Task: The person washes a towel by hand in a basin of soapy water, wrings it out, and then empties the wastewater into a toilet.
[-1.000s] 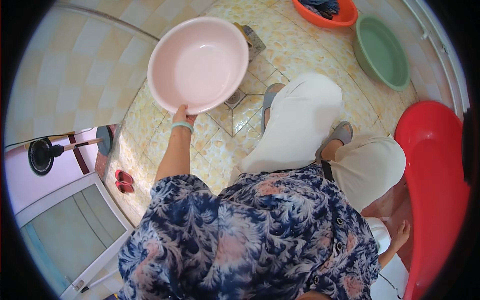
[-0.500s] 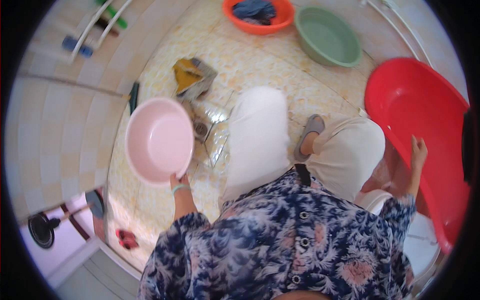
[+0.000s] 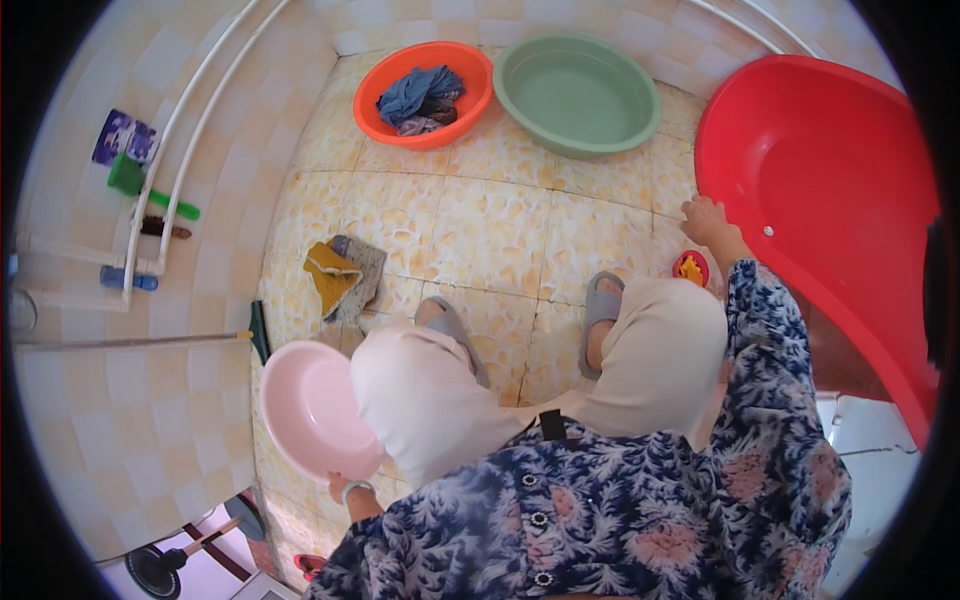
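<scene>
At the lower left my left hand [image 3: 341, 487], a pale band at its wrist, is closed on the near rim of a pink basin [image 3: 310, 410]. The basin sits beside my left knee, which covers part of its right side. Over on the right, my right hand [image 3: 708, 222] reaches forward beside the edge of a large red bathtub [image 3: 800, 170]. Its fingers are apart and loosely bent, with nothing seen in them. Below that hand is a small red item with yellow on it [image 3: 690, 267], partly behind my knee.
An orange basin [image 3: 375, 120] with dark clothes [image 3: 420, 95] and a green basin [image 3: 580, 95] stand by the far wall. Mustard and grey cloths [image 3: 345, 280] lie on the tiled floor. A squeegee [image 3: 259, 333] leans at the left, below a white rail [image 3: 170, 180] with brushes.
My view has swung, bringing the far basins lower in the picture. My right hand has moved forward along the tub's edge. My left hand stays at the pink basin's rim.
</scene>
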`<action>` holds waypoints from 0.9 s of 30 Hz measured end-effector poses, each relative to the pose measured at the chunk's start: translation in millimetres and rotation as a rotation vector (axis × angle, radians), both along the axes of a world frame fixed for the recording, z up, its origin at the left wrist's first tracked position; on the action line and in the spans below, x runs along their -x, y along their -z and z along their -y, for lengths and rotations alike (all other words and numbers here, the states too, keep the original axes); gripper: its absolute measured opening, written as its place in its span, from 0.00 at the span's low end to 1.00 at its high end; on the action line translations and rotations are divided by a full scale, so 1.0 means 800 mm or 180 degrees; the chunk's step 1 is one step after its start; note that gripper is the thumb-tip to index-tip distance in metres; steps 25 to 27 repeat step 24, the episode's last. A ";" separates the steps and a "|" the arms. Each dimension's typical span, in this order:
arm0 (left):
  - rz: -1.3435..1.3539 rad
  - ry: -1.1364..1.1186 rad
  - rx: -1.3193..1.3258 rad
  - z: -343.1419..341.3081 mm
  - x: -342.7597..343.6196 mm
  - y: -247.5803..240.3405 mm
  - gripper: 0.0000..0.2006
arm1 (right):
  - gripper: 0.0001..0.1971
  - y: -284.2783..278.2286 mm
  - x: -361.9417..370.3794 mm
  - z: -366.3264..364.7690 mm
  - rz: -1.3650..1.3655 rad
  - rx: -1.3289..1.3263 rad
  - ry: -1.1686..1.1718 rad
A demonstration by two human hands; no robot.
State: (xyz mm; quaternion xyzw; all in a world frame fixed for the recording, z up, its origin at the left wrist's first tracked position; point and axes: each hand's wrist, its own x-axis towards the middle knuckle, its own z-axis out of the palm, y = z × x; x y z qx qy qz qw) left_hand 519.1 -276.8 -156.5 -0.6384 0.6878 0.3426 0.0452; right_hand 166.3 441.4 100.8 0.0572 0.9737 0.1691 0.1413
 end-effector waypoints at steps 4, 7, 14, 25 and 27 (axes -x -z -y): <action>-0.1060 0.0012 -0.0127 0.016 0.045 -0.053 0.23 | 0.17 0.029 0.014 -0.027 -0.0550 0.2293 0.0757; -0.2335 -0.0187 -0.0662 -0.020 0.117 -0.125 0.33 | 0.16 0.027 -0.012 -0.007 0.0160 -0.0454 -0.0081; -0.1622 0.2271 -0.1438 -0.110 0.419 -0.125 0.32 | 0.18 0.056 0.016 0.016 -0.0831 0.4212 0.2027; -0.2089 0.1443 -0.2826 -0.333 0.644 -0.201 0.38 | 0.23 0.031 0.067 0.045 -0.2808 0.6368 0.3322; -0.2089 0.1443 -0.2826 -0.333 0.644 -0.201 0.38 | 0.23 0.031 0.067 0.045 -0.2808 0.6368 0.3322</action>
